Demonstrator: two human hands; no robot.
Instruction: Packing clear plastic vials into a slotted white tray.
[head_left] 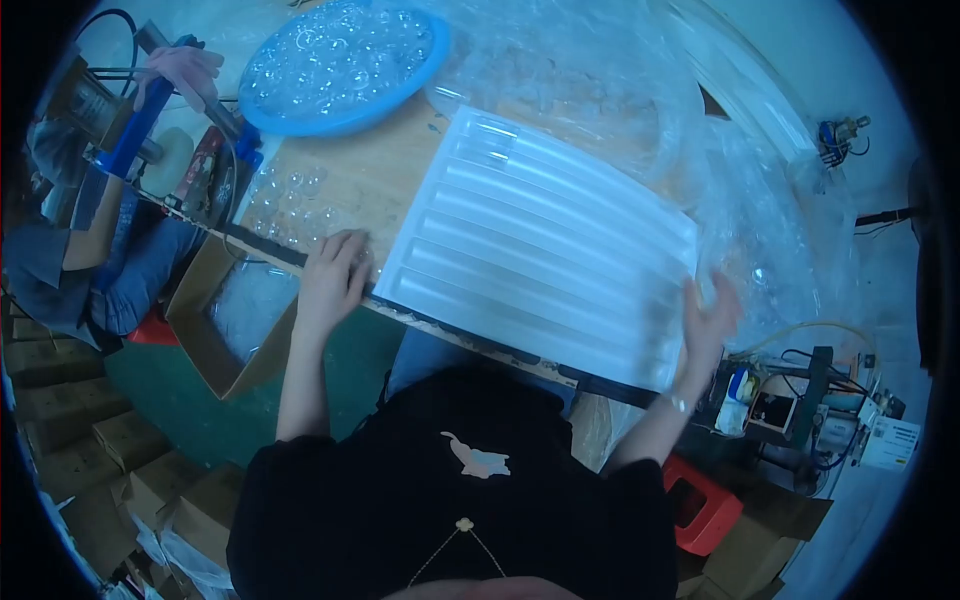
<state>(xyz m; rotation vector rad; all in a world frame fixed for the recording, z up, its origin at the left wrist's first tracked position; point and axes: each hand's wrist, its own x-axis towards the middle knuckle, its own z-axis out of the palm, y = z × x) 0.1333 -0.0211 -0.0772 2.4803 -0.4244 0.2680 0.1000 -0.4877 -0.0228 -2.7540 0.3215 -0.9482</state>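
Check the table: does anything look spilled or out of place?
Perhaps: clear pieces lie scattered on the table near the left hand, outside the blue basin filled with similar-looking ones. They could be deliberately set out, though.

No legible print around me
At my four o'clock, a white label bears marks too small for me to read.

Place: workshop, by what stands around us
Worktop: wooden, clear plastic sheeting along its far and right parts
Basin: blue, heaped with small clear pieces
Tray: white, ribbed, on the worktop
Gear: blue-framed device left, wired equipment right
Boxes: brown cardboard, many, by green floor
Co-worker: far left
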